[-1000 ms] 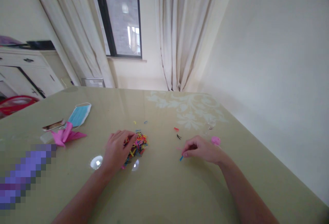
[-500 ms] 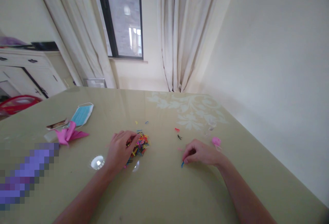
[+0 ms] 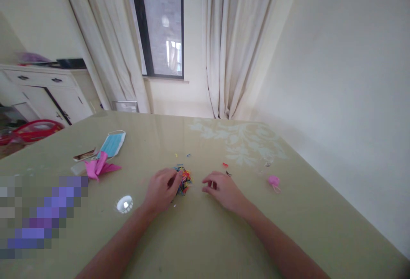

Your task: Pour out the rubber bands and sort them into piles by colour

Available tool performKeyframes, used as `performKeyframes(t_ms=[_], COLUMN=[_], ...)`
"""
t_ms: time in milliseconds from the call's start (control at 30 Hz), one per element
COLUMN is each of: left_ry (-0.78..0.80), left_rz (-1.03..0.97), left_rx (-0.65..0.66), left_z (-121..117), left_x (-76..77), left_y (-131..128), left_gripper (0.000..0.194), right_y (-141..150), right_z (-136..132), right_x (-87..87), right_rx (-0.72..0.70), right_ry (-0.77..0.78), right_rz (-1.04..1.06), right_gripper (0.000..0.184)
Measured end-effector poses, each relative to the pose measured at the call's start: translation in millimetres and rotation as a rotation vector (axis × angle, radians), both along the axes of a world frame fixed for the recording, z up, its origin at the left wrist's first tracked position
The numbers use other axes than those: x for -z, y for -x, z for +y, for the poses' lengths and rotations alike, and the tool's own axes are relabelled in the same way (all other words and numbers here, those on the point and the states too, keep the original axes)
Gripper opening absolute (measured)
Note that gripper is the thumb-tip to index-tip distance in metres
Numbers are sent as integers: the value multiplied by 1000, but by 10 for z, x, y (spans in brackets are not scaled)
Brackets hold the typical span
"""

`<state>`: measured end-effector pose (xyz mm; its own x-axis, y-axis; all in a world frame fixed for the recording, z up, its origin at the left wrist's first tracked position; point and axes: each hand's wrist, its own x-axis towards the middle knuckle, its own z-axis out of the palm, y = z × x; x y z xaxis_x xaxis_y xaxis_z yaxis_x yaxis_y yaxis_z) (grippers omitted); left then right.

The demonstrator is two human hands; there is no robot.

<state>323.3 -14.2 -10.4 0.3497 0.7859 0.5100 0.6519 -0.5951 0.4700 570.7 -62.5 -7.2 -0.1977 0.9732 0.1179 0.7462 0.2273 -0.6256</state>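
Observation:
A small heap of colourful short strips (image 3: 185, 178) lies on the olive-green table (image 3: 198, 236). My left hand (image 3: 161, 190) rests against the heap's left side, its fingers curled over the strips. My right hand (image 3: 221, 189) lies just right of the heap, a short gap away, with its fingers bent together and pointing left; what they pinch, if anything, is hidden. A red strip (image 3: 225, 164) and a dark strip (image 3: 228, 173) lie loose just beyond my right hand.
A small pink object (image 3: 274, 181) sits to the right. A blue face mask (image 3: 112, 143), a folded pink paper (image 3: 100, 169) and a card lie at the left. A red basket (image 3: 35, 127) and white cabinet (image 3: 48, 95) stand beyond the table; a wall runs along the right.
My right hand has slid left from near the pink object to beside the heap; the blue strip at its fingertips no longer shows. The left hand stays on the heap. The camera shifted slightly.

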Motion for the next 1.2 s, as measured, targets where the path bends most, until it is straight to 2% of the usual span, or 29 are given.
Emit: performKeyframes(t_ms=[133, 333, 433, 533, 667, 800, 967, 1200], left_ry=[2, -23, -22, -13, -13, -23, -38, -32], left_rz=[6, 14, 16, 24, 24, 30, 34, 17], left_rx=[14, 31, 41, 42, 49, 79, 80, 92], left_z=[-19, -38, -38, -39, -44, -49, -49, -44], left_x=[-11, -48, -46, -39, -31, -18, 6, 13], left_y=[-1, 6, 3, 2, 2, -3, -7, -3], left_gripper=[52, 51, 52, 52, 53, 53, 52, 51], right_y=[311, 476, 467, 394, 249, 145, 110, 149], right_z=[165, 238, 235, 198, 24, -256, -537, -777], right_x=[36, 52, 75, 49, -160, -499, -798, -963], right_rx=[60, 79, 105, 110, 40, -4, -15, -72], right_ry=[18, 26, 4, -44, -94, -197, -351, -405], right_rz=[-173, -244, -235, -76, 317, 524, 655, 717], right_gripper=[16, 16, 18, 15, 23, 31, 24, 19])
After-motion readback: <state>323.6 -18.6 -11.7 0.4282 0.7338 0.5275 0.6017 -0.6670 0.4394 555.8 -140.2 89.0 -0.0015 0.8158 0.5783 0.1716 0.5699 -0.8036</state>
